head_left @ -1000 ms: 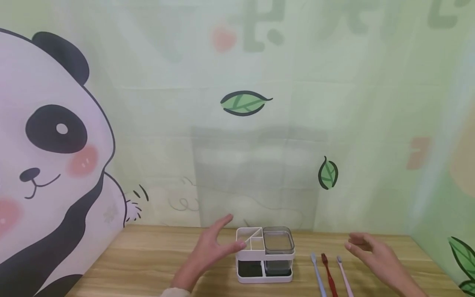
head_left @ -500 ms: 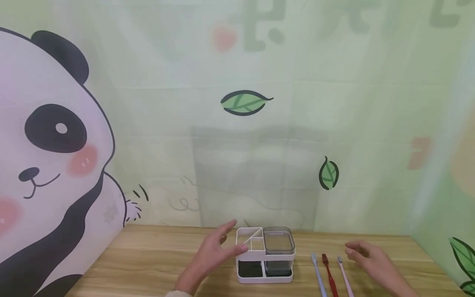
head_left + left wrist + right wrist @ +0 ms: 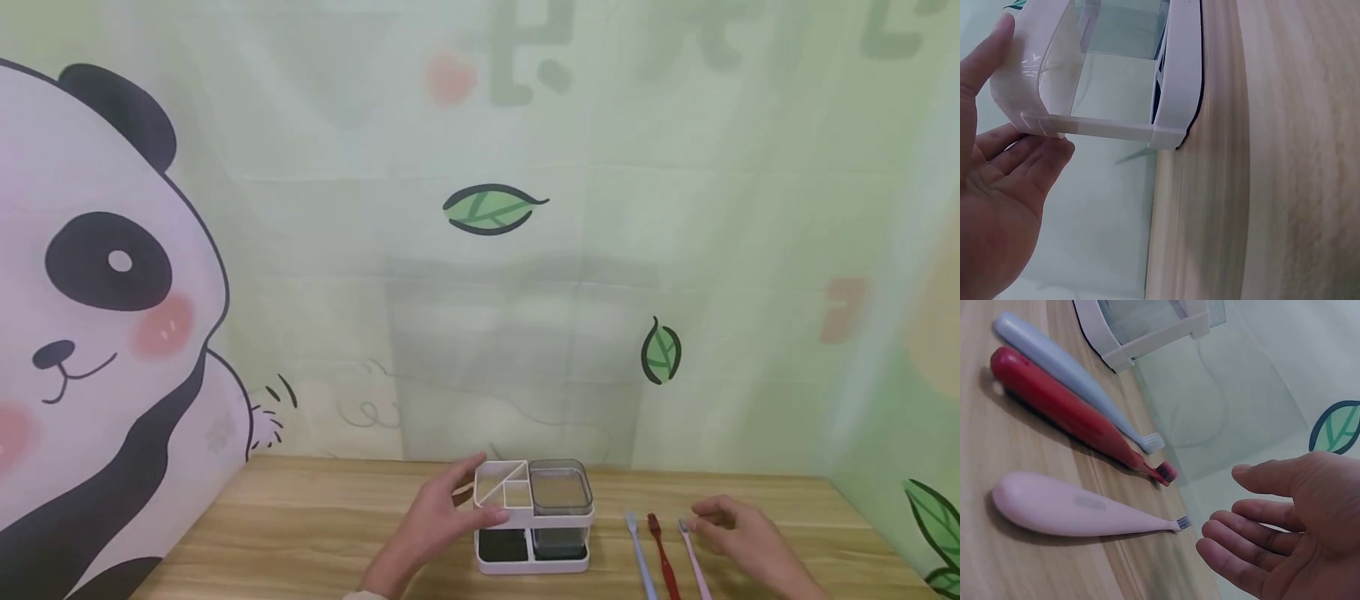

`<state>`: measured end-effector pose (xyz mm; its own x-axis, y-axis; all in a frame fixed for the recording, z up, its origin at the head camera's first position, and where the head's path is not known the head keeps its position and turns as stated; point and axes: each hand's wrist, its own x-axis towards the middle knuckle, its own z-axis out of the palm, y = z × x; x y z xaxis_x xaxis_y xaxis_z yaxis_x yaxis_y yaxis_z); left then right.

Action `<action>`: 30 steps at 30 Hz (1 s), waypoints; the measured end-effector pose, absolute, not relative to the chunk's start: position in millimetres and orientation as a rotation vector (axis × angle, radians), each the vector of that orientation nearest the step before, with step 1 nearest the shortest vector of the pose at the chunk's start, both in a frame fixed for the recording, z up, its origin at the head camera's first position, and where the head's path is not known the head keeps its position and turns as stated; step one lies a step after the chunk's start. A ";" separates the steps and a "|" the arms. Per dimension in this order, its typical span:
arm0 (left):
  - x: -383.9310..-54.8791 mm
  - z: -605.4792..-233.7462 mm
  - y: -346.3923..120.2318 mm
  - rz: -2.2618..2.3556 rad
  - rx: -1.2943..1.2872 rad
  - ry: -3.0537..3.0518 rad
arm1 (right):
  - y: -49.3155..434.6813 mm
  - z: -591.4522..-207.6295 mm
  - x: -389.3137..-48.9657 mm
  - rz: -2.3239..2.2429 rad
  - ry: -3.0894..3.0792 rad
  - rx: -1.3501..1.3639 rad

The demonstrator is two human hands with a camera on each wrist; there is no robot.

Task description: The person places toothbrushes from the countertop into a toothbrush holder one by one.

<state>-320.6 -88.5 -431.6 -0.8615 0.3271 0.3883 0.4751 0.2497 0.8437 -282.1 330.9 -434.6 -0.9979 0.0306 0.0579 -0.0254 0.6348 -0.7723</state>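
A white toothbrush holder (image 3: 532, 567) stands on the wooden table, with a divided tray at its upper left and a clear grey cup (image 3: 561, 487) at its right. My left hand (image 3: 438, 517) grips the upper tray, thumb on the front and fingers around the side and back, as the left wrist view also shows. To the right lie a blue toothbrush (image 3: 641, 554), a red toothbrush (image 3: 662, 550) and a pink toothbrush (image 3: 1085, 506). My right hand (image 3: 1279, 525) hovers by the bristles of the pink one, fingers loosely bent and apart from it.
The wooden table (image 3: 300, 525) ends at a pale green cloth backdrop (image 3: 337, 250) printed with a panda (image 3: 112, 333) and leaves. Table surface extends left of the holder.
My left hand has moved right and come to grip the holder's tray. My right hand has come lower and nearer the pink toothbrush. The toothbrushes lie as before.
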 end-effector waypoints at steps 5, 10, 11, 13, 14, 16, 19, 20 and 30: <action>-320.2 -430.6 -88.2 -1.702 -0.762 -2.370 | 332.5 -438.0 -283.6 1.248 -2.804 -0.007; -321.2 -430.3 -88.8 -1.727 -0.772 -2.362 | 332.4 -440.5 -284.8 1.188 -2.828 -0.034; -321.6 -430.3 -88.9 -1.738 -0.775 -2.363 | 332.3 -441.4 -284.7 1.188 -2.834 -0.041; -322.1 -430.2 -89.2 -1.760 -0.790 -2.361 | 332.1 -443.3 -284.5 1.201 -2.845 -0.064; -322.5 -430.2 -89.5 -1.770 -0.797 -2.361 | 331.8 -444.2 -284.6 1.218 -2.846 -0.080; -323.0 -429.8 -90.2 -1.793 -0.820 -2.353 | 331.0 -445.9 -284.2 1.269 -2.845 -0.114; -322.6 -428.8 -91.4 -1.831 -0.851 -2.340 | 329.4 -447.5 -283.0 1.325 -2.844 -0.143; -322.6 -428.5 -91.5 -1.844 -0.858 -2.336 | 328.6 -447.7 -282.5 1.339 -2.842 -0.153; -321.9 -428.4 -91.5 -1.904 -0.870 -2.312 | 324.6 -454.0 -279.6 1.234 -2.808 -0.094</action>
<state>-321.9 -91.5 -428.4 -0.8443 0.3992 0.3576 0.4275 0.0992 0.8986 -279.6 324.6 -454.0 -0.9955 0.0854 0.0421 0.0267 0.6750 -0.7373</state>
